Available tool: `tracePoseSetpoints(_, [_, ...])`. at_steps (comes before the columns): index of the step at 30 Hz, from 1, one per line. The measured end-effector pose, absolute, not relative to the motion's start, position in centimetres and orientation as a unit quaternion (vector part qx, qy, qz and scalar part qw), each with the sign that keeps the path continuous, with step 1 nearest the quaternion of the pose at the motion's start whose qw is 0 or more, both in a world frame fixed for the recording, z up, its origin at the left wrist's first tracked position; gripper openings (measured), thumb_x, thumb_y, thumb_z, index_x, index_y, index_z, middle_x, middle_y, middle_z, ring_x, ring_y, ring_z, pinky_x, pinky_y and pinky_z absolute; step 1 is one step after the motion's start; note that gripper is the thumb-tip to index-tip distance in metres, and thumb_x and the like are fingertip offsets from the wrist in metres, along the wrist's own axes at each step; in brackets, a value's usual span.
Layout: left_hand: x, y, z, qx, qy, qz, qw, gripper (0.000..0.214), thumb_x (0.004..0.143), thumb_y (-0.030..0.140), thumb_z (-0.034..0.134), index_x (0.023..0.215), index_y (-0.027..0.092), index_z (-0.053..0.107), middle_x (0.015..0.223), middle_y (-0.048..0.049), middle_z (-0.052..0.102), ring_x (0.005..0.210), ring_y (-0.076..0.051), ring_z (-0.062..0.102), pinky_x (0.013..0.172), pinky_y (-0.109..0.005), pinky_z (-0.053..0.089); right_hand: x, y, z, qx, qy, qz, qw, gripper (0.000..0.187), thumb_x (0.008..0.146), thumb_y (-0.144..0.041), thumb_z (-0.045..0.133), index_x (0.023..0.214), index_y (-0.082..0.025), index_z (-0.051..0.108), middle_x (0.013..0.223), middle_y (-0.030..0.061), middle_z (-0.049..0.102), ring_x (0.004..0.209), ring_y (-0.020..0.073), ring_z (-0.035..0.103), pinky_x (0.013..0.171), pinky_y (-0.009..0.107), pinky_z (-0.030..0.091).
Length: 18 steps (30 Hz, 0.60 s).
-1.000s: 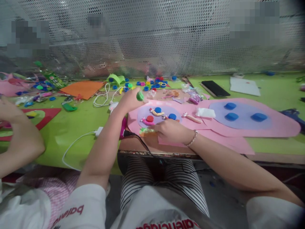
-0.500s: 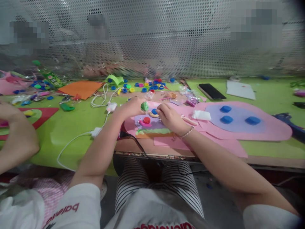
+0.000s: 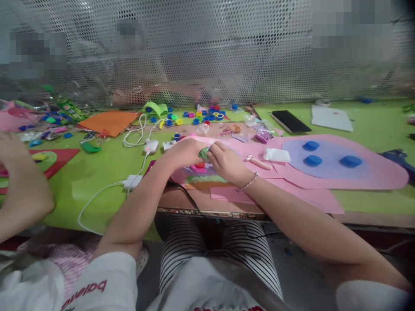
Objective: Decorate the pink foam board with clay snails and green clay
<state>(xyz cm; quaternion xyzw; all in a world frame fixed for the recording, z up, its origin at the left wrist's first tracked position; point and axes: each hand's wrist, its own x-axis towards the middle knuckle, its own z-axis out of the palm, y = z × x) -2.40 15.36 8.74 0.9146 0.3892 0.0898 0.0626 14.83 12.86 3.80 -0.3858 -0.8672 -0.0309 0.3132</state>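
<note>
My left hand point(image 3: 184, 152) and my right hand point(image 3: 226, 162) meet over a small purple craft disc point(image 3: 197, 170) on pink paper. Both pinch a small green cap point(image 3: 204, 153) between their fingertips. Under the hands, a red cap and a pink strip show on the disc, and a green and orange strip point(image 3: 203, 179) lies along its near edge. A bead bracelet sits on my right wrist.
To the right lies a big pink sheet point(image 3: 372, 177) bearing a purple oval with three blue caps. A black phone point(image 3: 291, 121), white cables point(image 3: 136, 134), an orange sheet point(image 3: 108, 121) and several loose coloured caps point(image 3: 201, 115) lie behind. Another person's arm point(image 3: 22, 190) is at left. A mesh screen stands at the back.
My left hand brought the green cap down from above the disc's far left edge toward my right hand. My right hand rose from the disc's near edge, and both now hold the cap together.
</note>
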Motion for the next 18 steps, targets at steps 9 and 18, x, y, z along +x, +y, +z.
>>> tracePoseSetpoints(9, [-1.50, 14.32, 8.96, 0.921, 0.378, 0.083, 0.054, 0.017, 0.074, 0.031, 0.049, 0.074, 0.017, 0.060, 0.074, -0.0065, 0.064, 0.067, -0.016, 0.055, 0.060, -0.029, 0.037, 14.63, 12.49, 3.59, -0.353, -0.846, 0.039, 0.397, 0.022, 0.093, -0.025, 0.033, 0.071, -0.022, 0.035, 0.070, 0.0016, 0.045, 0.061, 0.0146, 0.041, 0.056, 0.027, 0.031])
tracePoseSetpoints(18, [-1.60, 14.47, 8.96, 0.914, 0.378, 0.102, 0.107, 0.021, 0.073, 0.038, 0.055, 0.072, 0.018, 0.057, 0.073, -0.0038, 0.063, 0.066, -0.015, 0.052, 0.060, -0.027, 0.037, 14.81, 12.47, 3.68, -0.299, -0.832, 0.088, 0.460, 0.020, 0.088, -0.018, 0.039, 0.069, -0.023, 0.031, 0.065, -0.0016, 0.039, 0.059, 0.0134, 0.038, 0.056, 0.027, 0.030])
